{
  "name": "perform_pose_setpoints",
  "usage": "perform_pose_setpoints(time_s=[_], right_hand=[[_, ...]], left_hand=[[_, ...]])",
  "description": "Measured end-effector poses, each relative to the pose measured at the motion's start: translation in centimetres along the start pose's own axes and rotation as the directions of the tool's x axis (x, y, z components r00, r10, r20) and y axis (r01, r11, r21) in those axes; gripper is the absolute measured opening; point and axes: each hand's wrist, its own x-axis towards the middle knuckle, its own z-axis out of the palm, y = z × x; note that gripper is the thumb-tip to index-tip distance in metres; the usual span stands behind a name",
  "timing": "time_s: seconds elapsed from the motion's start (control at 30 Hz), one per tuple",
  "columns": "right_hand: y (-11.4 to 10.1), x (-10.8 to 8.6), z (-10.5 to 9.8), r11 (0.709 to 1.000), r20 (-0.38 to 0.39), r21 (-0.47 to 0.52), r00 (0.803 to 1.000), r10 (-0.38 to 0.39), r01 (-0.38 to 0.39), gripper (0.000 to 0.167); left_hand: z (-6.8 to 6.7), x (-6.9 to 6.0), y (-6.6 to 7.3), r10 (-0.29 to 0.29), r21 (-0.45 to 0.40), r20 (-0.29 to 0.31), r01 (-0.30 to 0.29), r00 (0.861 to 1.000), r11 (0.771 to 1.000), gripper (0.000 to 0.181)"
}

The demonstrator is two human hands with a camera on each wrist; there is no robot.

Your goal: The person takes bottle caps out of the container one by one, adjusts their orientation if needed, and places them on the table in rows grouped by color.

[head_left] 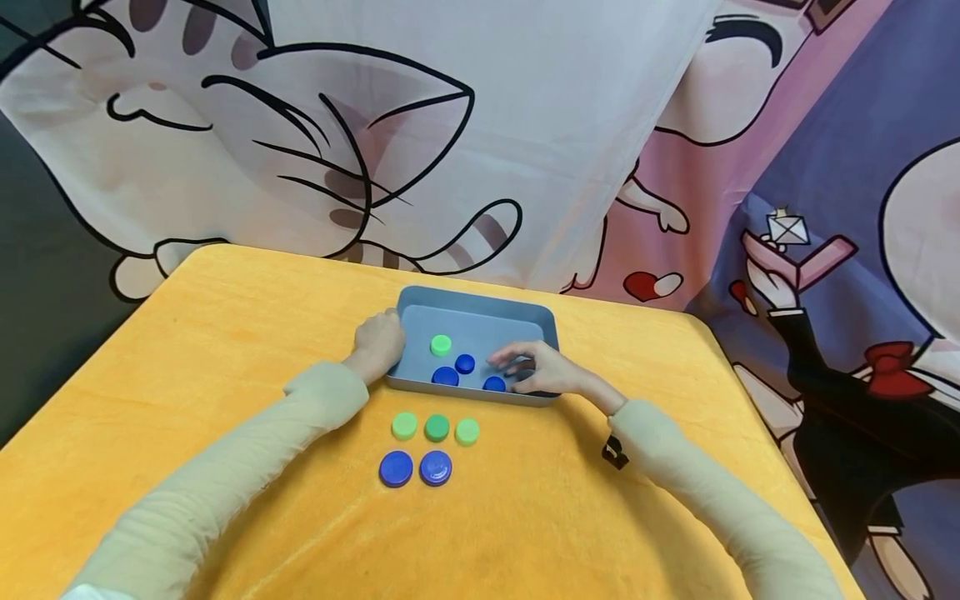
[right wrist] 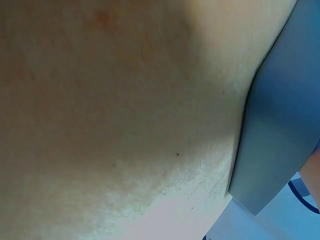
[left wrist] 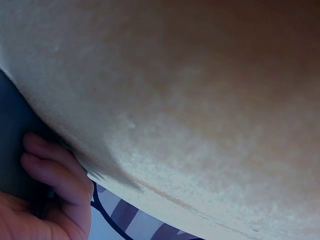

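Observation:
A grey-blue tray point(head_left: 480, 302) lies on the yellow cloth. My left hand point(head_left: 378, 343) grips its left wall, and in the left wrist view the curled fingers point(left wrist: 60, 172) appear against a dark surface. Over the tray's right part hangs my right hand point(head_left: 540, 367), its fingers spread and slightly bent. The thumb is near a blue bottle cap point(head_left: 494, 383) by the front wall. Farther left in the tray are a small blue cap point(head_left: 465, 363), another blue cap point(head_left: 445, 376) and a light green cap point(head_left: 441, 345). The right wrist view shows mostly skin, with the tray wall point(right wrist: 280, 115) beside it.
In front of the tray, a light green cap point(head_left: 404, 426), a darker green cap point(head_left: 437, 428) and another light green cap point(head_left: 467, 432) form a row. Nearer are two larger blue caps, left point(head_left: 395, 469) and right point(head_left: 436, 468). A cartoon-printed curtain point(head_left: 570, 142) hangs behind the table.

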Motion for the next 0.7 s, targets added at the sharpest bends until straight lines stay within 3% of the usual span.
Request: perform_pose_setpoints(time_s=[0.37, 0.7], right_hand=[[0.36, 0.61, -0.16, 0.995, 0.116, -0.090, 0.993, -0.021, 0.031, 0.049], [-0.37, 0.70, 0.16, 0.993, 0.137, -0.115, 0.991, 0.004, 0.012, 0.046]], left_hand=[[-0.11, -0.09, 0.09, 0.005, -0.005, 0.000, -0.005, 1.000, 1.000, 0.029], [-0.13, -0.14, 0.14, 0.001, 0.005, -0.005, -0.001, 1.000, 1.000, 0.030]])
